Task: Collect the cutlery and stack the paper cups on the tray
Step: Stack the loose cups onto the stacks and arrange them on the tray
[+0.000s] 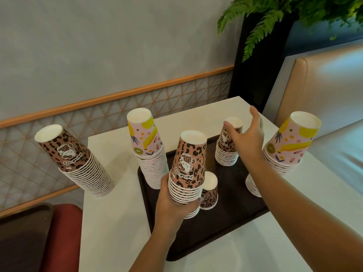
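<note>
On the dark brown rectangular tray [231,209], at its near left, the left hand [172,207] grips a stack of upturned leopard-print paper cups [189,165], fingers curled round its lower rims. Just right of it stands a single upturned leopard-print cup [209,191]. At the far right of the tray, the right hand [245,138], fingers spread, reaches over a short leopard-print stack [227,148]. A fruit-print stack [149,148] stands at the tray's far left corner. On the white table [110,222], a tall leopard-print stack [76,161] leans left; another fruit-print stack [286,146] stands right.
</note>
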Demonstrator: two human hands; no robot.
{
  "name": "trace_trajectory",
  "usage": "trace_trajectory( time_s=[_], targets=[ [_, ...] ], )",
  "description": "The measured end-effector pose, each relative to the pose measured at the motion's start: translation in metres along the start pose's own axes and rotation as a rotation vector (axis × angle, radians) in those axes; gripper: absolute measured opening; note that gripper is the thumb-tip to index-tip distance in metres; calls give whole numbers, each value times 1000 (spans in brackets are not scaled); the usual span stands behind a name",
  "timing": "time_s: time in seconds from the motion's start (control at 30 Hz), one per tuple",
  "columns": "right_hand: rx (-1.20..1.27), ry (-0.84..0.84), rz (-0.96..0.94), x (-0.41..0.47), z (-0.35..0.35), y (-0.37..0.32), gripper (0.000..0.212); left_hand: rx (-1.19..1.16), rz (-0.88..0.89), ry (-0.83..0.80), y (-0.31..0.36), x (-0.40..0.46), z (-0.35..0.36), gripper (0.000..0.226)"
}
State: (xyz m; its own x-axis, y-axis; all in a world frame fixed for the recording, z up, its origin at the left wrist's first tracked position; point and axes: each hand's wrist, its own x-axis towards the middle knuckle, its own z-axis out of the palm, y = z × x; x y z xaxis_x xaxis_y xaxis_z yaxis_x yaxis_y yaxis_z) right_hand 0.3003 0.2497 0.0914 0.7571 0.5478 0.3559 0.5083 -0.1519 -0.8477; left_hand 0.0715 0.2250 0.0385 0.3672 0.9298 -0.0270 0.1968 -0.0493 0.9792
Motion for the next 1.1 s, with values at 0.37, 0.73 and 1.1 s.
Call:
trace_trajectory(
  time_s=[0.37, 0.73, 1.1],
  targets=[
    [192, -747, -51, -88, -23, -68, 74, -64, -35, 7, 9, -7, -2, 88],
    [222, -593, -46, -80, -31, -83, 48, -74, -62, 5, 10, -11, -1, 83],
    [402, -104, 18, -11, -35, -73, 53, -7, -55, 16, 5, -7, 2, 86]
  ],
)
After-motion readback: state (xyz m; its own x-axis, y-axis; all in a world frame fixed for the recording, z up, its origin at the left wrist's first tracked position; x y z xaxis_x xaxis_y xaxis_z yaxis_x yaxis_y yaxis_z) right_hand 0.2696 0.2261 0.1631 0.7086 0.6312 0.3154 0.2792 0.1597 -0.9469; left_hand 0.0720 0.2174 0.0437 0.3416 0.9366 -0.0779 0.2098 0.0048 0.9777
